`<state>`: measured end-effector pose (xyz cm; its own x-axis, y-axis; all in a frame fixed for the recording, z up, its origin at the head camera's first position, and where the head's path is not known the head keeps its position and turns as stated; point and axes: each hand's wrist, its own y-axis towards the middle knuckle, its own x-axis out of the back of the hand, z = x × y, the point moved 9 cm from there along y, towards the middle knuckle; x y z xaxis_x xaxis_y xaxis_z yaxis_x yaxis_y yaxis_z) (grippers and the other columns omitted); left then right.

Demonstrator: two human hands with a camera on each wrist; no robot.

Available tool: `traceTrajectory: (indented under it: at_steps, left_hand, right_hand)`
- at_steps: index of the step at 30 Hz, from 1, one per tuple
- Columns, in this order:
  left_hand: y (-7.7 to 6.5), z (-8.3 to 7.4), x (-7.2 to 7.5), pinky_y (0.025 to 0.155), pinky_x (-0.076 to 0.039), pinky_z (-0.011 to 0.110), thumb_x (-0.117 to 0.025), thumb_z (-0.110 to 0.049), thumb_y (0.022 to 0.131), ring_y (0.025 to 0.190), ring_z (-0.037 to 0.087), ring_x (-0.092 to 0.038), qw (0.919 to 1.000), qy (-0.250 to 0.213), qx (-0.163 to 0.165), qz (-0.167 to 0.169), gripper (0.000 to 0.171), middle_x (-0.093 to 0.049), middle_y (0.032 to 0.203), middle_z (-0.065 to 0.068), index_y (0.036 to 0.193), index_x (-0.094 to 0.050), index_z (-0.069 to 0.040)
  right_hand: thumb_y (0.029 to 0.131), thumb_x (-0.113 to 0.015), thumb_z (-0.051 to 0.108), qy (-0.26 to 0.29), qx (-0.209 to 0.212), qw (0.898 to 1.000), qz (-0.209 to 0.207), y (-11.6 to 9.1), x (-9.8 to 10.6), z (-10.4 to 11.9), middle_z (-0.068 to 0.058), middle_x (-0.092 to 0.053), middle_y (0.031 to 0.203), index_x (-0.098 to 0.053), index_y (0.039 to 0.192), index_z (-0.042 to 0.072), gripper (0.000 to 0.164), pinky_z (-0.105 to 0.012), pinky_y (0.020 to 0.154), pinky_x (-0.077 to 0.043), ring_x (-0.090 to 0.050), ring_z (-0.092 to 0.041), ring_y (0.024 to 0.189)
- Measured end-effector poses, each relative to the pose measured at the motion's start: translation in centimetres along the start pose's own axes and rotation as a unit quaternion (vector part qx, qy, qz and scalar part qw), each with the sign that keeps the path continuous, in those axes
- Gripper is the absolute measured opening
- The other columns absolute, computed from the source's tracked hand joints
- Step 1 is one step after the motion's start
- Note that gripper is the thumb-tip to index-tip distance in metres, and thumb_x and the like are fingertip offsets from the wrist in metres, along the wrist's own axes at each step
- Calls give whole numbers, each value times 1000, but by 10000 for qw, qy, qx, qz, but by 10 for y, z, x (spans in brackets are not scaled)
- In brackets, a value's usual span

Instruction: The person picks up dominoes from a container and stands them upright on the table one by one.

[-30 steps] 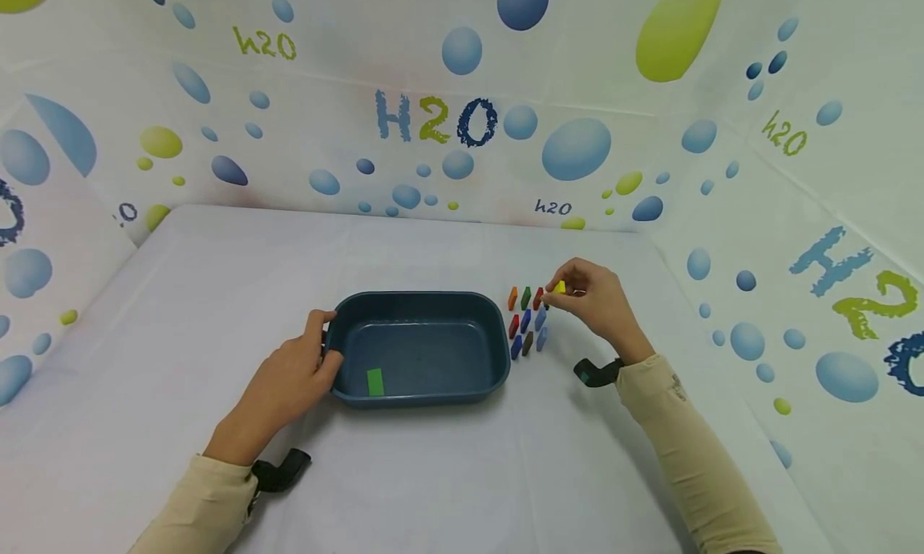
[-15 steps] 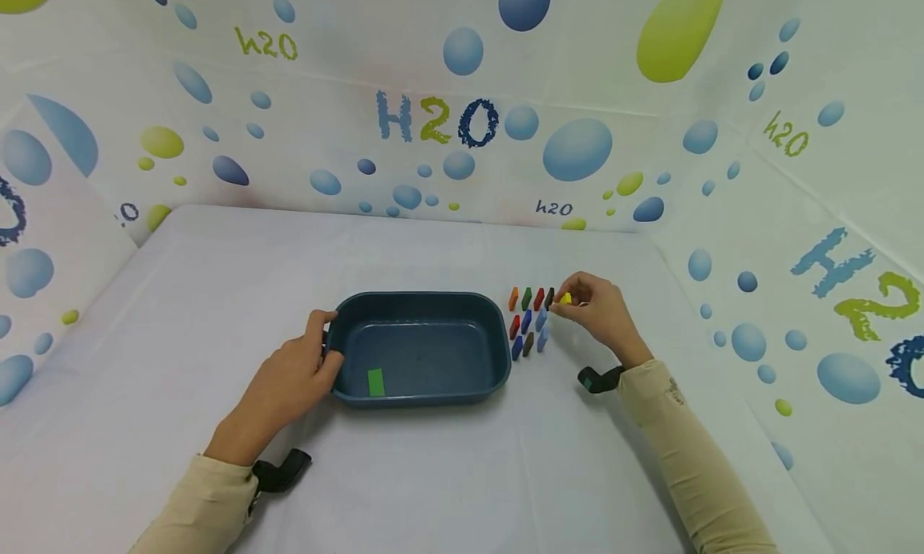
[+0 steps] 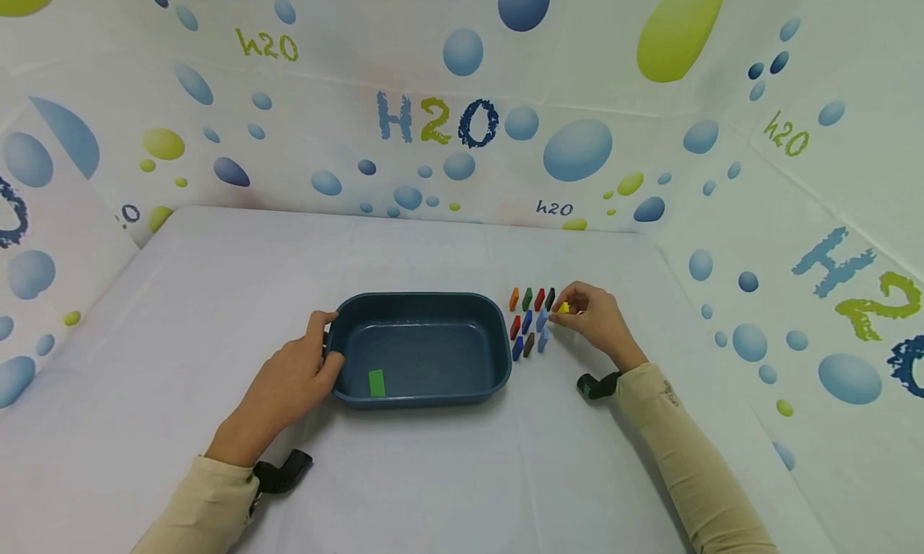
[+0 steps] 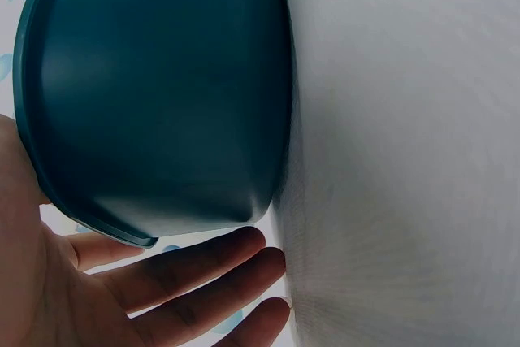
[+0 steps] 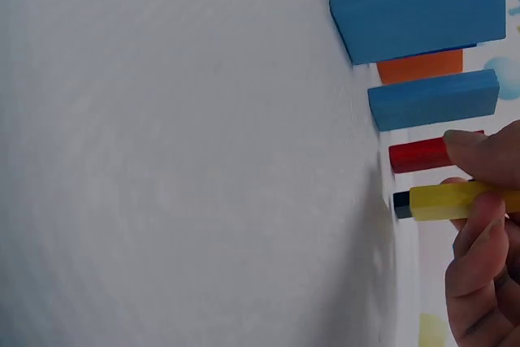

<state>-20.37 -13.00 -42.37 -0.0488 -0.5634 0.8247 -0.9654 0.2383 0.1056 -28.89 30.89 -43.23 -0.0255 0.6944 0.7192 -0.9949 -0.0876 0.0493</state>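
Note:
My left hand (image 3: 292, 382) holds the left end of a dark teal plastic tub (image 3: 419, 400), thumb at the rim's near corner and index finger at the far one. In the left wrist view the other fingers (image 4: 195, 270) spread beside its outer wall. My right hand (image 3: 595, 317) pinches a yellow block (image 5: 447, 201) between thumb and fingers, just right of the rows of upright blocks. Nearest to it are a light blue block (image 3: 542, 320) and a black block (image 3: 551, 299). A red block (image 5: 414, 155) shows behind the thumb in the right wrist view.
Several domino-like blocks stand in rows right of the tub, among them an orange block (image 3: 514, 299), a green block (image 3: 527, 299) and a brown block (image 3: 529, 345). A flat green piece (image 3: 377, 383) lies in the tub. A white cloth (image 3: 462, 482) covers the table.
My right hand has come nearer along the right side of the rows with the yellow block, uncovering the black block. The left hand and tub stay in place.

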Motion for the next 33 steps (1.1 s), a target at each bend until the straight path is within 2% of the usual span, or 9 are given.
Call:
traceTrajectory:
  at_steps: [6,17,27,33]
  left_hand:
    - [0,-1,0,50,-37,33,-48,-14,98,54,17,-46,10000,17,-3,-10,55,-58,76,7,150,-35,-2]
    - [-1,-1,-1,50,-37,33,-48,-13,98,53,17,-45,10000,38,-11,-30,55,-53,71,5,150,-35,-1]
    - [-1,-1,0,51,-37,33,-48,-14,98,55,18,-47,10000,47,-4,-41,55,-60,79,9,150,-35,-1]
    - [-2,-3,0,51,-37,33,-49,-14,98,56,17,-47,10000,25,-4,-9,56,-63,84,10,151,-35,-1]
  right_hand:
    - [90,-83,17,-8,-28,10000,18,0,-3,-4,-10,-70,94,-68,105,9,23,-33,70,-44,-55,-26,85]
    - [90,-83,18,-21,-111,9998,173,1,-6,-8,-9,-69,94,-69,106,9,23,-33,70,-45,-56,-26,84]
    - [89,-83,17,-101,-96,9997,203,0,-1,-5,-10,-70,96,-68,111,9,27,-33,71,-47,-59,-25,87]
    - [88,-83,17,-93,82,9997,197,-1,2,1,-11,-73,103,-69,111,9,28,-32,70,-49,-64,-24,89]
